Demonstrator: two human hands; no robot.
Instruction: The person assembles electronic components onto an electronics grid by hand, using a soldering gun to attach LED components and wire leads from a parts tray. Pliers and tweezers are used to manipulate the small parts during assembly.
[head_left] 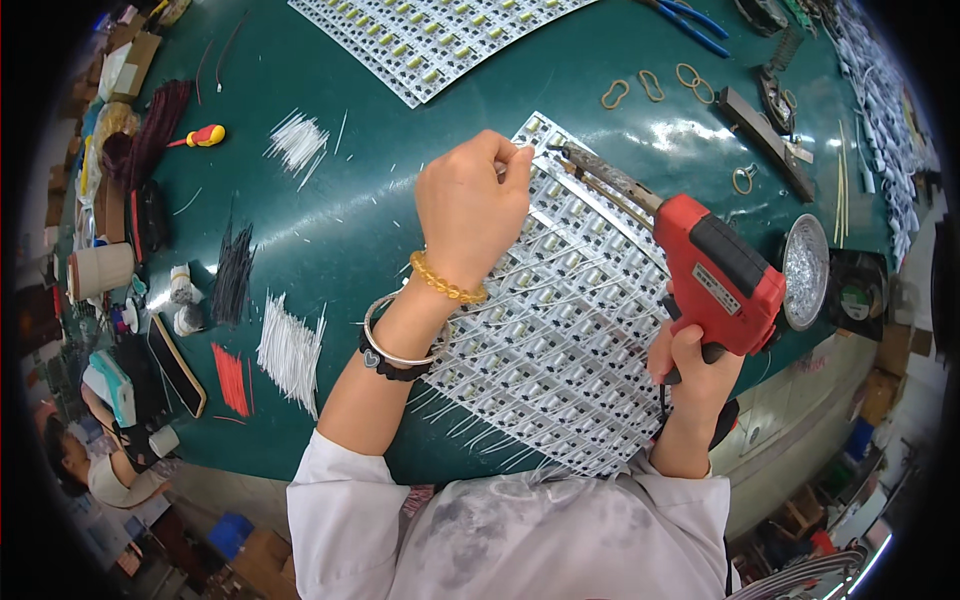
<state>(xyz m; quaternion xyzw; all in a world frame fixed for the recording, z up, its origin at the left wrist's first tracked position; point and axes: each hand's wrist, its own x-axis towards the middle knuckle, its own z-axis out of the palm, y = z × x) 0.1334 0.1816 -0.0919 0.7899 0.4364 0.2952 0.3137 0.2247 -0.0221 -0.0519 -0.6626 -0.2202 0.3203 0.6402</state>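
Observation:
My right hand is wrapped round the handle of a red and black soldering gun. Its long tip reaches left to the far corner of a white circuit-board panel covered with rows of small components. My left hand hovers over that same corner, thumb and forefinger pinched close beside the gun's tip; what they hold is too small to make out. Many thin white wires lie across the panel, with loose ends sticking out past its near left edge.
More board panels lie at the far edge. Bundles of white wires, black wires and red wires lie left, near a phone and screwdriver. A metal bowl and a dark bar are right.

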